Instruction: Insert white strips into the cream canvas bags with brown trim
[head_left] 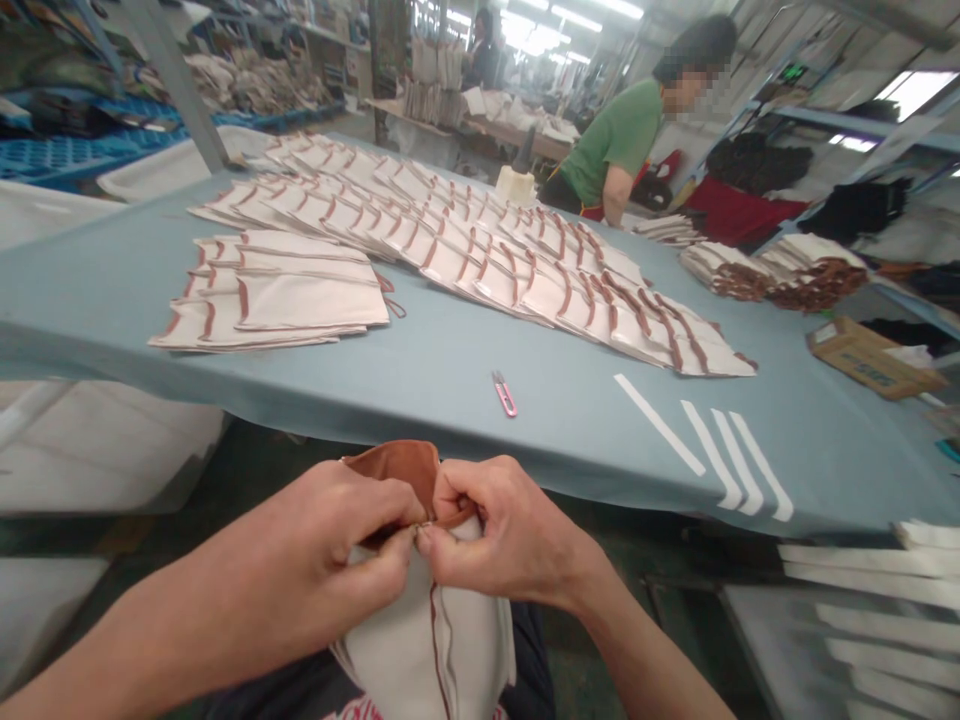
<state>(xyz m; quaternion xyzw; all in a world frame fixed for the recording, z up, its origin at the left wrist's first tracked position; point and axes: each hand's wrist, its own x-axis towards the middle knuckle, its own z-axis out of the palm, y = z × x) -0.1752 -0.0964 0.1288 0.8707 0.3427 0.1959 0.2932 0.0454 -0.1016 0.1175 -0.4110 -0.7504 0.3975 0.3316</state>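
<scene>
Both hands meet at the brown-edged opening of a cream fabric pouch [397,650], held over my lap in front of the table. The fingers of my left hand [360,540] are closed in a pinch on the left side of the rim. My right hand [502,530] pinches the rim just beside it, thumb and fingers pressed together. A brown lining shows above the hands, and a dark brown seam line runs down the pouch below them. Whatever small part lies right between the fingertips is mostly hidden. Pink thread snips [505,395] lie on the table beyond my hands.
Overlapping rows of cream pieces with brown trim [450,250] cover the blue-grey table [450,400]. A smaller stack [300,290] lies left, white strips [720,450] right. A cardboard box [874,355] sits at the right end. A person in green [615,140] leans over the far side.
</scene>
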